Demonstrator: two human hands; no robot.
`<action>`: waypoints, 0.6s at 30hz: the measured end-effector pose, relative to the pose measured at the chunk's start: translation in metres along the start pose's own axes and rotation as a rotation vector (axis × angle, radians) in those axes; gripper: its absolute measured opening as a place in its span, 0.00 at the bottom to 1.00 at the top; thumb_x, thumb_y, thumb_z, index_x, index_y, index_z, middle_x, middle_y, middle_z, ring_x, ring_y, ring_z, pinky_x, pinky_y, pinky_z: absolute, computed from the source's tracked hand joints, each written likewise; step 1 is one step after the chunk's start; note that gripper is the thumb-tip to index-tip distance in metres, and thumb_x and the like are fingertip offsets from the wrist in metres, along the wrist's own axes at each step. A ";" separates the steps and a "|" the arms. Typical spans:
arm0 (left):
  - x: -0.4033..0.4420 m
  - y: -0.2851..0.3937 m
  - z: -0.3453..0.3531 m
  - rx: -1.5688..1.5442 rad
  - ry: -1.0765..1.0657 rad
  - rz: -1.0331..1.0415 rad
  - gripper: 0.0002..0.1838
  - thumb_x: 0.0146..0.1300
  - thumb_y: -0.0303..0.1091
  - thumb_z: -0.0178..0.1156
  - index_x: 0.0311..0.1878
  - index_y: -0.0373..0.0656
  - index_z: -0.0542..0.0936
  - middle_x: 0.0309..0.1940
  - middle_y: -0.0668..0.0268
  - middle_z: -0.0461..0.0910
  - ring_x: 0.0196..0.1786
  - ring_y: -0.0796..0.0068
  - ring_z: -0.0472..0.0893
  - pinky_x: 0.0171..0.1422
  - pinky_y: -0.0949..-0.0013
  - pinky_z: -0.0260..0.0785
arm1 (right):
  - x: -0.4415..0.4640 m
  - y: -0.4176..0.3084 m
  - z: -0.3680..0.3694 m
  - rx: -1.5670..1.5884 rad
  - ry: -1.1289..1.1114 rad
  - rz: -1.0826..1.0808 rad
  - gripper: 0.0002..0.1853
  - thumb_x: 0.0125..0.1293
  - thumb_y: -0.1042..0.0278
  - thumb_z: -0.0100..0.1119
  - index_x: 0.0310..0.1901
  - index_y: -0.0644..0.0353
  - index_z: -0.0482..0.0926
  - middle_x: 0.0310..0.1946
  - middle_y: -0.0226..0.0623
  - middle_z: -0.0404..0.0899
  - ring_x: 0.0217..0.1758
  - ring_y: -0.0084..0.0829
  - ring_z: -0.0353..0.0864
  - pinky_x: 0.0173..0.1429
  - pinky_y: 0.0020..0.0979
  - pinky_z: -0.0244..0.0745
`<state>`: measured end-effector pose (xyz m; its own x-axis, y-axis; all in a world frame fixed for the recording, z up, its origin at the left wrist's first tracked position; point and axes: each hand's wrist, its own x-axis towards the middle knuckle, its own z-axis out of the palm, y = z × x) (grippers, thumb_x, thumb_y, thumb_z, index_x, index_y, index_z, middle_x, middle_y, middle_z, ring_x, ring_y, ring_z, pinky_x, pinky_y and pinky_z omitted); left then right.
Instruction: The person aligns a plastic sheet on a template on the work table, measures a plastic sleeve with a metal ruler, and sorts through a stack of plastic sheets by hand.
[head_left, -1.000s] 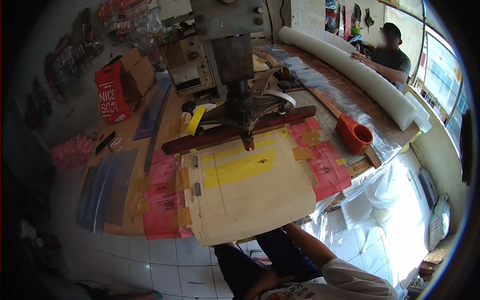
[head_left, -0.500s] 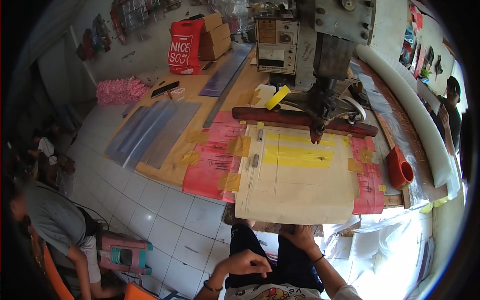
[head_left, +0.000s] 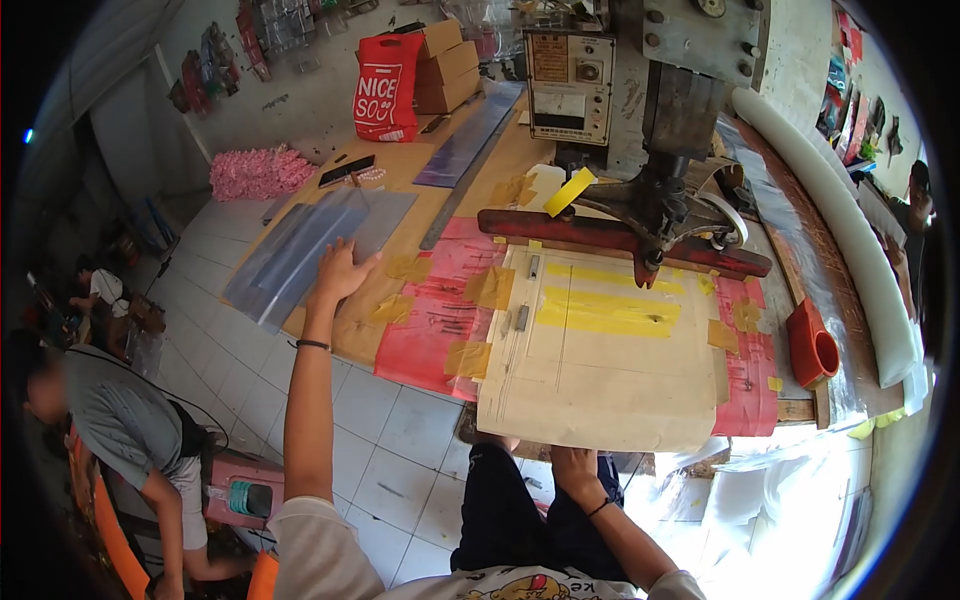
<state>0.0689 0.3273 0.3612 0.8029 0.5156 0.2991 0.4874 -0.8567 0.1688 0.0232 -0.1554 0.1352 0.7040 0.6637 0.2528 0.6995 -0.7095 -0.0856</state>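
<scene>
My left hand (head_left: 345,270) is stretched out at the left of the table, fingers apart, at the near right edge of a stack of clear bluish plastic sheets (head_left: 300,250). By my knee, my right hand (head_left: 577,474) is at the front edge of the beige board (head_left: 620,400); its fingertips are hidden. Yellow tape strips (head_left: 610,310) cross this board, and red sheets (head_left: 435,320) flank it. Above its far edge stands a press with a long dark red bar (head_left: 590,232).
A red bag (head_left: 387,90) and cardboard boxes (head_left: 445,70) stand at the back. A phone (head_left: 347,171) lies beyond the sheets. An orange-red holder (head_left: 812,345) and a white foam roll (head_left: 850,240) are on the right. A person (head_left: 130,420) bends at lower left; another person is at far right.
The view has swung left. My left hand has risen from my lap and reached forward left to the plastic sheets. My right hand has shifted slightly and stays near the board's front edge.
</scene>
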 end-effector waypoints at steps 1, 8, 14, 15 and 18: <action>0.010 0.002 -0.001 -0.046 -0.007 -0.015 0.41 0.63 0.64 0.56 0.60 0.30 0.75 0.67 0.39 0.67 0.68 0.43 0.69 0.72 0.53 0.60 | 0.000 0.001 0.009 -0.006 -0.026 -0.034 0.21 0.60 0.68 0.55 0.56 0.64 0.78 0.57 0.50 0.76 0.65 0.49 0.71 0.70 0.51 0.62; 0.047 0.013 -0.030 -0.042 -0.296 -0.009 0.34 0.62 0.58 0.60 0.50 0.29 0.81 0.55 0.41 0.78 0.61 0.46 0.76 0.68 0.57 0.66 | 0.015 -0.005 0.022 0.186 -0.005 0.058 0.18 0.60 0.70 0.54 0.52 0.64 0.80 0.51 0.53 0.79 0.57 0.53 0.76 0.64 0.50 0.68; 0.053 0.003 -0.032 -0.112 -0.398 -0.079 0.48 0.56 0.70 0.58 0.59 0.27 0.75 0.63 0.37 0.69 0.71 0.47 0.65 0.73 0.57 0.59 | 0.008 -0.005 0.039 0.172 0.198 0.000 0.17 0.57 0.73 0.56 0.48 0.63 0.81 0.45 0.52 0.82 0.50 0.54 0.80 0.57 0.51 0.74; 0.044 0.019 -0.034 -0.077 -0.417 -0.101 0.53 0.55 0.74 0.56 0.64 0.26 0.70 0.67 0.35 0.63 0.74 0.46 0.59 0.76 0.54 0.54 | 0.009 -0.004 0.038 0.193 0.202 -0.004 0.17 0.56 0.73 0.56 0.48 0.63 0.82 0.45 0.52 0.82 0.49 0.54 0.80 0.57 0.51 0.74; 0.019 0.047 -0.022 0.063 -0.416 -0.143 0.65 0.52 0.82 0.49 0.73 0.26 0.55 0.74 0.33 0.45 0.79 0.42 0.40 0.80 0.45 0.37 | 0.014 -0.006 0.028 0.235 0.194 -0.017 0.16 0.56 0.74 0.56 0.47 0.63 0.82 0.44 0.52 0.82 0.49 0.54 0.80 0.56 0.50 0.75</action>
<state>0.0993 0.2962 0.3957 0.7892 0.6004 -0.1288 0.6134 -0.7807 0.1191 0.0321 -0.1357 0.1125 0.6710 0.6016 0.4335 0.7364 -0.6090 -0.2947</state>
